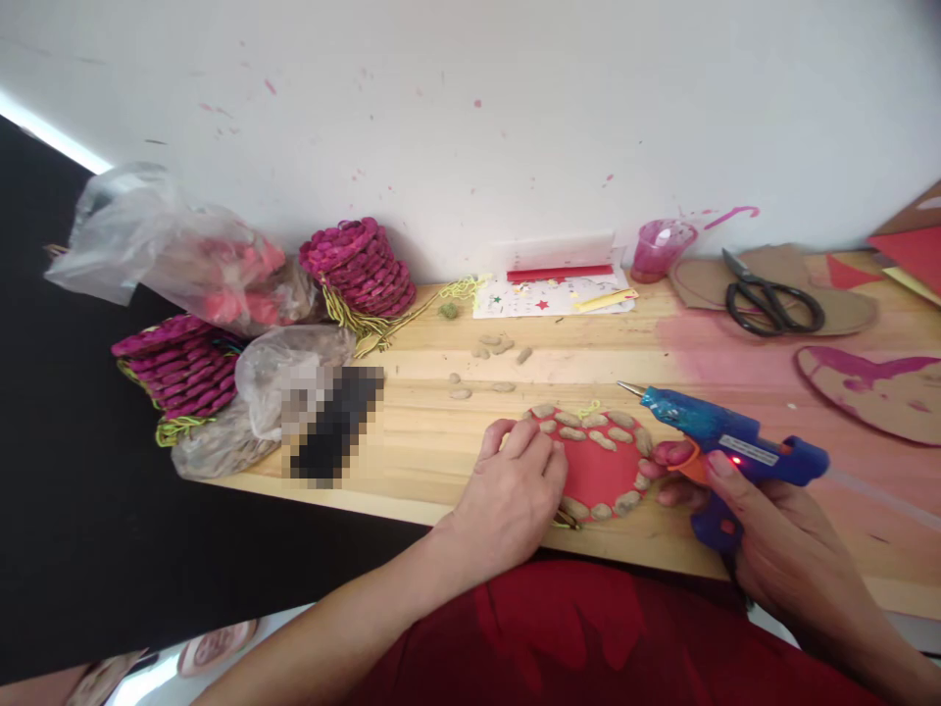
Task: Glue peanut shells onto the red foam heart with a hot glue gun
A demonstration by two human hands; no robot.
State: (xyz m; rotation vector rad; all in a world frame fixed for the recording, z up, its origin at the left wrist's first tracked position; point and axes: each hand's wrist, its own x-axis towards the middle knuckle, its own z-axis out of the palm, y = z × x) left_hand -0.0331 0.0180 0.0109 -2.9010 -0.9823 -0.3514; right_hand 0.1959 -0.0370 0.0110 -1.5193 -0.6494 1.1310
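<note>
While red heart (599, 469) is pressed onto desk (433, 446) by left hand (515, 495), fingers laid on heart's left rim and gripping nothing, glue gun (727, 439) is clamped in right hand (771, 534) just right of heart. Shell-border gluing judged in hand. Steady nozzle aim at bare rim called for next.

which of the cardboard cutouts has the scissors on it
The plain brown cutout at the back, beside the pink cup: the black scissors lie on it. The other cutout, nearer the front edge, is smeared with pink paint and bears nothing.
</note>
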